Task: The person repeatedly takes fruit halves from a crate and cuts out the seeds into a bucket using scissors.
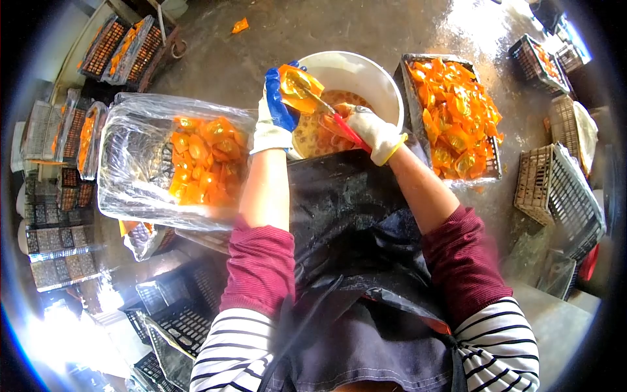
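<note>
My left hand (279, 108), in a blue-and-white glove, grips a cupped orange peel piece (301, 89) with a yellow inside, above the near-left rim of a white bucket (385, 81). A white glove with a yellow cuff covers my right hand (372, 130). Its fingers wrap round a red-handled tool (350, 130), whose narrow metal end reaches into the cupped piece; the tip's shape is unclear. Brownish liquid with floating bits (317, 138) fills the lower part of the bucket. Both hands are over the bucket's opening.
Left of the bucket, a plastic-lined crate (130, 104) holds orange pieces (206, 157). A dark crate (416, 114) heaped with similar pieces (457, 117) stands right. Stacked crates (548, 183) line both sides. One loose piece (240, 25) lies on the wet floor (215, 55).
</note>
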`<act>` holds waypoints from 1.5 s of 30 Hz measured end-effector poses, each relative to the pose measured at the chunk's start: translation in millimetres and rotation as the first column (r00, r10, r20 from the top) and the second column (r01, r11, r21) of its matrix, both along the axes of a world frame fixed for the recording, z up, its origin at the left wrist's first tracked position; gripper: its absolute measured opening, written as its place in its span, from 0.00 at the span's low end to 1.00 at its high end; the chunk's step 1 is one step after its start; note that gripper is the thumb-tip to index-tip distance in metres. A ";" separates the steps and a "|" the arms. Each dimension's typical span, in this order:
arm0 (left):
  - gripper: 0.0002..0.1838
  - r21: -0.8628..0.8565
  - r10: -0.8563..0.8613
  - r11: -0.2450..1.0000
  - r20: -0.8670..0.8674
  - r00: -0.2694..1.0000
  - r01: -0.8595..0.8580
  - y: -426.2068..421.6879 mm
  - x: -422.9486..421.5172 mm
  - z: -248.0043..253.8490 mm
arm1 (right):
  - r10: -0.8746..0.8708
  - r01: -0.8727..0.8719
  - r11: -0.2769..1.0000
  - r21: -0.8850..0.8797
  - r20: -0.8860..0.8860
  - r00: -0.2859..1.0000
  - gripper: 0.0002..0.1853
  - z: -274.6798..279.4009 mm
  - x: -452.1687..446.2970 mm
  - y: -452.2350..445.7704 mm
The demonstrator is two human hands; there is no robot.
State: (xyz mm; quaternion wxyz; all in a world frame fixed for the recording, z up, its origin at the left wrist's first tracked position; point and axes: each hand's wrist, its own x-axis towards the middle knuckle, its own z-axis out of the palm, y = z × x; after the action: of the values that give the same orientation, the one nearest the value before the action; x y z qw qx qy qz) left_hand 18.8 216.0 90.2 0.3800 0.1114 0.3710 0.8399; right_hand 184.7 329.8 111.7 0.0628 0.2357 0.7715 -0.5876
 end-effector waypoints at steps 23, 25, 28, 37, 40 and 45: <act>0.26 0.823 -0.814 0.535 0.563 0.145 -0.191 -65.4 -70.6 -46.9 | -0.991 0.240 0.055 -0.969 -0.024 0.130 0.33 -24.4 12.4 54.3; 0.27 0.755 -0.658 0.654 0.594 0.462 -0.039 -89.4 -81.2 -45.1 | -0.984 0.218 -0.115 -0.969 0.140 0.106 0.38 -26.0 13.5 55.5; 0.28 0.518 -0.407 0.854 0.722 0.559 -0.047 -142.6 -88.2 -32.5 | -0.969 0.164 0.075 -0.984 -0.033 0.246 0.38 -38.8 6.2 53.3; 0.27 -0.385 0.077 0.914 -0.138 0.987 -0.125 -192.1 -27.0 15.1 | -0.778 0.035 0.381 -0.924 -0.300 0.552 0.16 -36.1 -9.3 43.9; 0.25 0.322 -0.450 0.854 0.068 0.890 0.408 -170.7 -60.4 -17.7 | -0.653 0.099 0.500 -0.860 -0.299 0.695 0.15 -28.8 -9.3 37.9; 0.24 0.298 -0.303 0.938 0.467 0.831 0.175 -116.2 -9.8 12.2 | -0.385 0.301 0.913 -0.274 -0.340 0.858 0.15 42.0 42.7 96.4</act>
State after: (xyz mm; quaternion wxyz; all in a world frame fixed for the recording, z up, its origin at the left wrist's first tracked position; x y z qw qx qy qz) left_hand 8.9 99.8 102.4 0.5501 -0.0214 0.1356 0.8237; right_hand 227.4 426.2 153.7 -0.1720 0.2413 0.6469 -0.7027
